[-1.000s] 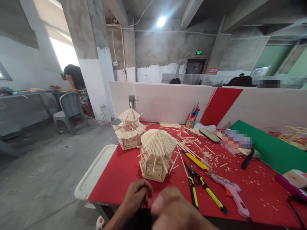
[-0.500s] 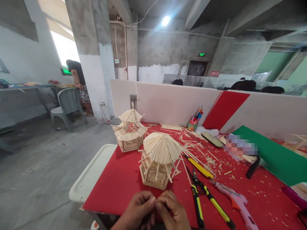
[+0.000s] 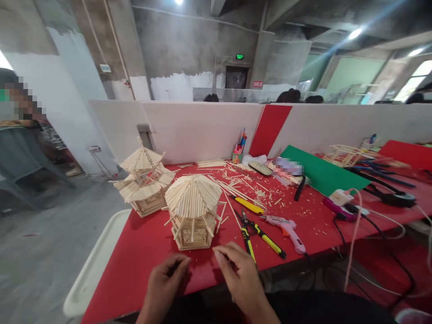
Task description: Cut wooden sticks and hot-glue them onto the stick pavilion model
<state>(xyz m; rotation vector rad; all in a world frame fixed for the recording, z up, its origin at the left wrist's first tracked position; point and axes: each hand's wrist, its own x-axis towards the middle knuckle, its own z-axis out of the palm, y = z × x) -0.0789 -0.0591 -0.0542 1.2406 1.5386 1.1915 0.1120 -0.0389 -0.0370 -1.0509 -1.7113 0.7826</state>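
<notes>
My left hand [image 3: 165, 281] is above the red table's front edge, its thumb and index finger pinched together. To its right, my right hand [image 3: 239, 272] also has thumb and index tip together. Anything in either pinch is too small to make out. Just beyond both hands stands a stick pavilion model [image 3: 194, 211] with a pointed roof and several sticks jutting out below it. Behind it to the left is a two-tiered stick pavilion [image 3: 145, 180]. Pruning shears [image 3: 258, 234] with yellow-and-black handles lie open beside my right hand.
A yellow utility knife [image 3: 248, 204] and pink glue gun [image 3: 286, 229] lie to the right. Loose sticks [image 3: 212, 164] and scraps lie behind. A pen holder [image 3: 238, 153] stands by the white partition [image 3: 189, 130]. A power strip [image 3: 340, 209] with cords lies farther right; a white stool [image 3: 97, 265] stands left.
The view has turned right, so the models appear farther left and more of the table's right side shows. My hands, together before, have moved apart.
</notes>
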